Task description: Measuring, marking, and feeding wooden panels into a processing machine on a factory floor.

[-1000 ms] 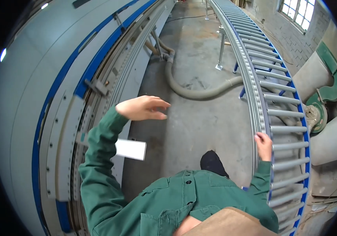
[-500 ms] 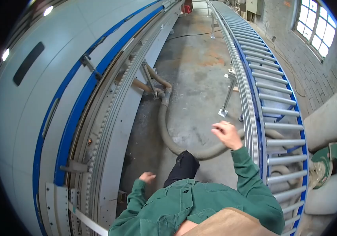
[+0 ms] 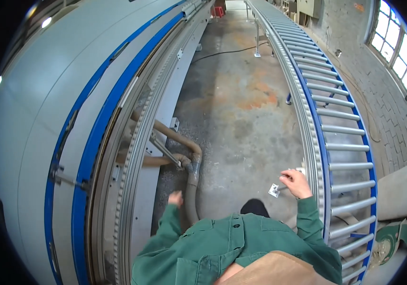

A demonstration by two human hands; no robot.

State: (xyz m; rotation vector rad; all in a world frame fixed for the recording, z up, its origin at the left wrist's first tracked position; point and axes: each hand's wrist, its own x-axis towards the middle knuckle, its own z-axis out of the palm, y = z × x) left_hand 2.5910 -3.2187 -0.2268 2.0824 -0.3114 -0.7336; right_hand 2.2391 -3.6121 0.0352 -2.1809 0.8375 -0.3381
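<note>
My left hand (image 3: 176, 198) hangs low beside the long grey and blue machine (image 3: 85, 123). Its fingers are curled in and it holds nothing that I can see. It is just left of a beige hose (image 3: 193, 190) that runs down from the machine. My right hand (image 3: 297, 183) is out to the side, close to the blue rail of the roller conveyor (image 3: 324, 142). The fingers are loosely apart and empty. It touches nothing. Both arms wear green sleeves, and my dark shoe (image 3: 255, 207) shows between them.
A concrete floor aisle (image 3: 241, 95) runs ahead between machine and conveyor. A conveyor leg with a metal foot plate (image 3: 274, 190) stands by my right hand. A black cable (image 3: 227, 51) crosses the floor farther on. A brick wall with windows (image 3: 396, 42) is at right.
I have moved forward along the aisle. My right hand came down from the conveyor's edge to its side, and my left arm dropped from a raised reach. The white card seen earlier is out of view.
</note>
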